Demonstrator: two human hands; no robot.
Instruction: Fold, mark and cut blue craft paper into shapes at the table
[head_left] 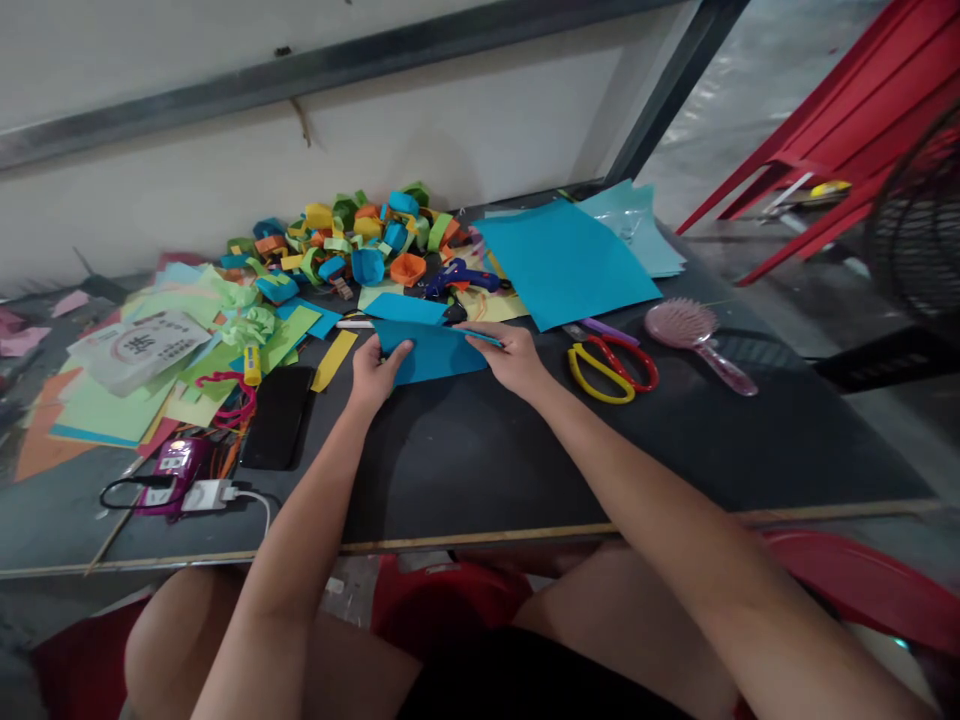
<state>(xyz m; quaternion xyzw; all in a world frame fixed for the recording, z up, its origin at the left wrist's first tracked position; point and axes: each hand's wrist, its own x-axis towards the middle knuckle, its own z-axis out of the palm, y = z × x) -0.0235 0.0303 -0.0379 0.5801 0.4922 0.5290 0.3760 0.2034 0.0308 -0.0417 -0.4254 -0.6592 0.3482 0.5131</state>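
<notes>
A folded blue paper sheet (435,355) lies on the dark table (525,450) in front of me. My left hand (375,372) presses on its left part, fingers closed over the paper's edge. My right hand (510,357) pinches the paper's upper right edge, where the fold lifts slightly. Both forearms reach in from the bottom of the view.
A pile of coloured paper loops (360,245) lies behind. Blue sheets (562,262), red-and-yellow scissors (615,368) and a pink hairbrush (694,335) sit right. A black phone (279,415), a yellow strip (334,360), green and orange papers (135,400) and a purple device (174,470) sit left. Red chairs (847,130) stand beyond.
</notes>
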